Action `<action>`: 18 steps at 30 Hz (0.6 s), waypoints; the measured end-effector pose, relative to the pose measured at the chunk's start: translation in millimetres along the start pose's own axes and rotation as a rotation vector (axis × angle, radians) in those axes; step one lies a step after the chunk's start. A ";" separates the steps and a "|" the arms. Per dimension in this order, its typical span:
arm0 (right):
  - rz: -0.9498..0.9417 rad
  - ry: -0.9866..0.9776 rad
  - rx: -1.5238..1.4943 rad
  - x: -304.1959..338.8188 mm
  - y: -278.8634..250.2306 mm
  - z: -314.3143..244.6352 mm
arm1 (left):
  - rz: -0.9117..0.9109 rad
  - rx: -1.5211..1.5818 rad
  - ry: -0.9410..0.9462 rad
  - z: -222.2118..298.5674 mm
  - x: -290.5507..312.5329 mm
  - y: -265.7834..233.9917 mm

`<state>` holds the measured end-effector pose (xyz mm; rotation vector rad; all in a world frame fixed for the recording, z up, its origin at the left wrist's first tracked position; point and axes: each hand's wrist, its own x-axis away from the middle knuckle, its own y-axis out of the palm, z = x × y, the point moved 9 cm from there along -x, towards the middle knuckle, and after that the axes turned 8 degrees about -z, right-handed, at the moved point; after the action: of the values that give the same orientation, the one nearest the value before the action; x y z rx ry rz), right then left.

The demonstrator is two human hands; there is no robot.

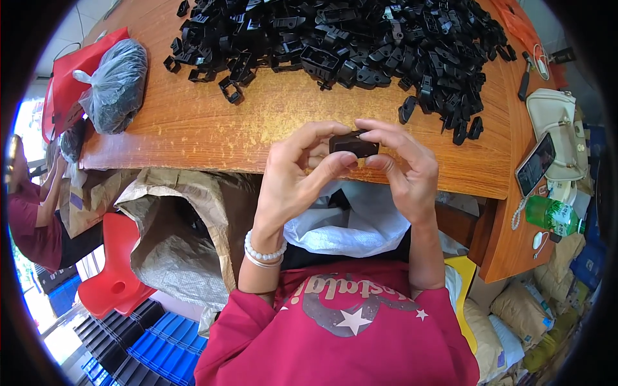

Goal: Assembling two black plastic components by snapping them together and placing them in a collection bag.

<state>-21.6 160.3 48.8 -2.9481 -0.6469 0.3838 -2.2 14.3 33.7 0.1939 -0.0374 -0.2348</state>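
Your left hand (293, 177) and right hand (402, 164) both have their fingers closed around one black plastic buckle (353, 143). You hold it just above the near edge of the wooden worktop (193, 122). A heap of black buckles (360, 38) lies beyond.

A large heap of black plastic buckle parts (347, 38) is lying across the far side of the orange-brown wooden table (212, 122). A knotted grey plastic bag (116, 83) is sitting at the table's left end, on a red flat bag (71, 71). At the right end a cream handbag (560, 128) is lying, with a dark smartphone (535, 164) leaning beside it and a green plastic bottle (552, 215) nearer. A brown paper sack (174, 238) is standing open under the near edge.
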 end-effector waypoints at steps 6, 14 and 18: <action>0.096 -0.095 -0.115 3.6 1.4 -2.8 | 0.022 -0.282 0.164 18.0 2.8 5.7; 0.237 -0.105 0.113 14.4 -8.2 0.0 | 0.071 -0.751 0.372 35.3 6.6 24.1; -0.163 0.173 0.074 22.0 4.3 7.8 | 0.094 -0.647 0.330 28.6 -23.6 -14.7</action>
<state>-2.6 166.0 35.8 -2.7930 -0.8225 0.1331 -30.1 0.4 58.5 -0.4138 0.3540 -0.1093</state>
